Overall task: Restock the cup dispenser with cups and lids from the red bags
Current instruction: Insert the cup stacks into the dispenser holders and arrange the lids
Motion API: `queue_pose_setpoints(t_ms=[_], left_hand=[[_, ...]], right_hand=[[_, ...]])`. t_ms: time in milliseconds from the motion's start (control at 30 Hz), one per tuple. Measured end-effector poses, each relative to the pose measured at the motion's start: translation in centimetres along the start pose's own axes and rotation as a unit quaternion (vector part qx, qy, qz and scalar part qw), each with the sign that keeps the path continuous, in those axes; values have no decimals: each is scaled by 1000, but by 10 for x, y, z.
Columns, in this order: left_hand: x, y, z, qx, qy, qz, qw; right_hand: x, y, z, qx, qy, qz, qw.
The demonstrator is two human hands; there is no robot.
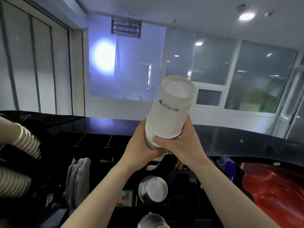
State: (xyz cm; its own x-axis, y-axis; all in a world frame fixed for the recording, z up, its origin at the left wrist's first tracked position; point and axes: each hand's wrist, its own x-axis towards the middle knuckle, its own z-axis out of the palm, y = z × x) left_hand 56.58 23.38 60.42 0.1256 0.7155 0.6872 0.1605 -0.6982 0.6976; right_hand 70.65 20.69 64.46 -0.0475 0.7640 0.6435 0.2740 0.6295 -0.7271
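1. The stack of cups is held tilted above the dispenser, its lower end gripped by both hands.
2. The left hand and right hand have fingers curled round the stack.
3. The stack should probably be aligned with a tube before being lowered.
4. Right of the dispenser, a red bag lies on the dark desk; windows are seen behind.

Both hands, left hand and right hand, grip the lower end of a tilted stack of white cups above the black dispenser. A metal tube below holds what looks like a white cup, and a red bag lies at right.
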Motion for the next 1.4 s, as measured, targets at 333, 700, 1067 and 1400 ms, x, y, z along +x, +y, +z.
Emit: queue_pose_setpoints(t_ms=[333,700,1067,1400], left_hand=[[-5,-5,11,17,20,-60,998],[-3,-8,3,81,-18,-42,996],[-5,-6,1,106,13,-41,993],[-13,-5,-2,125,3,-73,989]], right_hand=[[-3,5,-9,3,22,8,1000],[-3,7,-7,0,38,36,999],[3,-12,-17,35,9,19,999],[-10,-33,-20,64,30,-20,997]])
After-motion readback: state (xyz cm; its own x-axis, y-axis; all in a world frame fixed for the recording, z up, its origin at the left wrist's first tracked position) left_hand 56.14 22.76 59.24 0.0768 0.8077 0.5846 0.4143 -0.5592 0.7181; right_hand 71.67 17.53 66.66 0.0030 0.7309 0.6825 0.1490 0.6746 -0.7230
